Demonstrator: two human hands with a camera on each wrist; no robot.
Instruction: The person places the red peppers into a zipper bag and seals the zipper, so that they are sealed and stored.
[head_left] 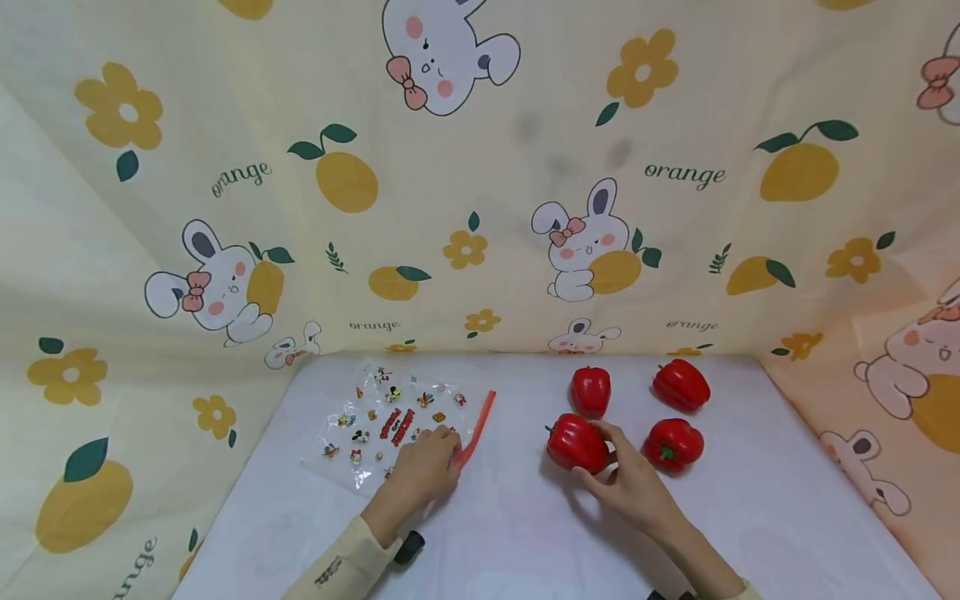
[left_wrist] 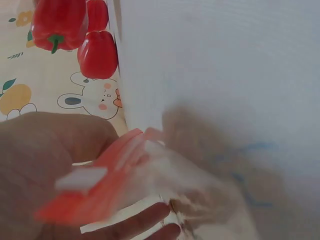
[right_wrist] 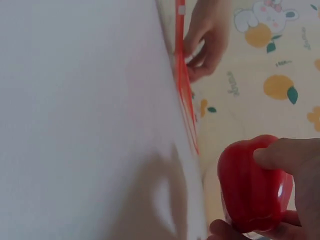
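Observation:
My left hand (head_left: pixel 427 462) holds the red-edged mouth of a clear zip bag (head_left: pixel 352 437) printed with small cartoon figures, which lies on the table's left half. In the left wrist view the red strip (left_wrist: pixel 112 170), with its white slider (left_wrist: pixel 82 178), passes between thumb and fingers; the bag's mouth looks slightly parted. A red bell pepper (head_left: pixel 576 443) is gripped by my right hand (head_left: pixel 630 479), thumb on one side and fingers on the other, raised a little above the table. The right wrist view shows this pepper (right_wrist: pixel 252 182) close up.
Three more red bell peppers are on the table's right half: one at the back (head_left: pixel 591 392), one at the far right (head_left: pixel 681 385) and one nearer (head_left: pixel 673 444) beside my right hand. A patterned cloth (head_left: pixel 465 208) stands behind and around the white table (head_left: pixel 510 533).

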